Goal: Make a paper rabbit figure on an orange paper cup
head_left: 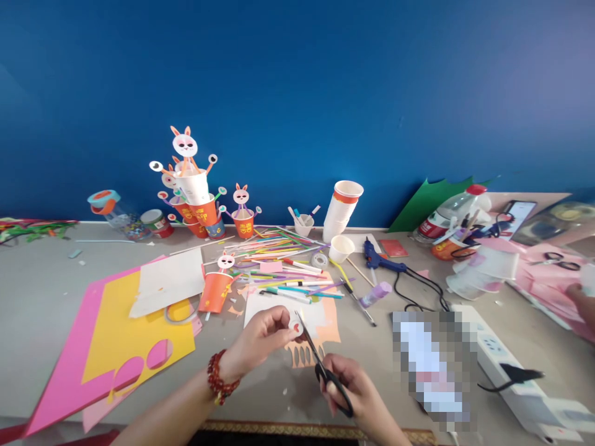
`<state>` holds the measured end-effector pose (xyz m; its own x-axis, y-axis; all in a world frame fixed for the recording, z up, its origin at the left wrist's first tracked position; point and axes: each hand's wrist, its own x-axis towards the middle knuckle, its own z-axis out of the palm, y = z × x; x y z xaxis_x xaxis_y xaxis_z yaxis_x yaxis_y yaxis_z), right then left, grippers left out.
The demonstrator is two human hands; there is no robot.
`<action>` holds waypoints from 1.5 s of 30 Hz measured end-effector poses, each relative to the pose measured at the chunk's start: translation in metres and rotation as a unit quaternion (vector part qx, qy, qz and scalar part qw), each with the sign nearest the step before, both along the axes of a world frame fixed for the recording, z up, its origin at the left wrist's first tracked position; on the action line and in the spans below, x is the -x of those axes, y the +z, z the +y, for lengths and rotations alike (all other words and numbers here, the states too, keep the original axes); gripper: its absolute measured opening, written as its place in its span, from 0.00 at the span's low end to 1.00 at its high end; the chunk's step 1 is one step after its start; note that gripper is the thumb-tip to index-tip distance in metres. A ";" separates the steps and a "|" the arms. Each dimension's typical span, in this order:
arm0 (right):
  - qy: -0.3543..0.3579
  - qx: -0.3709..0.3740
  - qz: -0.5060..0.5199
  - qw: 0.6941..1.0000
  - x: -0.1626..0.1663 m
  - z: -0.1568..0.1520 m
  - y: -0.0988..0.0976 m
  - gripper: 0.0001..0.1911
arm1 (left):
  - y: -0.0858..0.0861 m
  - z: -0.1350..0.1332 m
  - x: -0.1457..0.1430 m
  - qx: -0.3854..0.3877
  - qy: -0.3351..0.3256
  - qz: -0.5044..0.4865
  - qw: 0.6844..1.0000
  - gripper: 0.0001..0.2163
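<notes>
Between the thumb and fingers of my left hand (263, 341) is a small white paper disc (296, 326) with a red mark on it. My right hand (348, 387) grips the black handles of a pair of scissors (312, 344), whose blades reach up to the disc's right edge. Whether the blades are cutting into the paper cannot be told. Under and behind the hands lie a white sheet (260, 306) and peach paper (328, 328) with cut-out slots. An orange paper cup (216, 294) with a rabbit face leans left of my left hand.
Several rabbit cups (193, 189) stand at the back left, near coloured pens and sticks (279, 244). Pink and yellow sheets (97, 334) cover the left. To the right are a blue glue gun (381, 257), a glue stick (376, 294), a power strip (499, 359) and another person's hand (581, 303).
</notes>
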<state>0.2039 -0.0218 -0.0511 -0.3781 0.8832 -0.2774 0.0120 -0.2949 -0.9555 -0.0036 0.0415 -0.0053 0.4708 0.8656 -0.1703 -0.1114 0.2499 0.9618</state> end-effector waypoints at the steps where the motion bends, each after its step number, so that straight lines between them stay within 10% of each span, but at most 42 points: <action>1: -0.002 0.002 0.000 1.000 0.000 0.000 0.000 0.31 | 0.000 0.000 0.000 0.001 0.000 0.001 1.000 0.15; 45: 0.007 -0.005 -0.025 1.000 -0.012 -0.002 -0.002 0.30 | 0.005 0.007 0.011 -0.012 -0.015 -0.004 1.000 0.11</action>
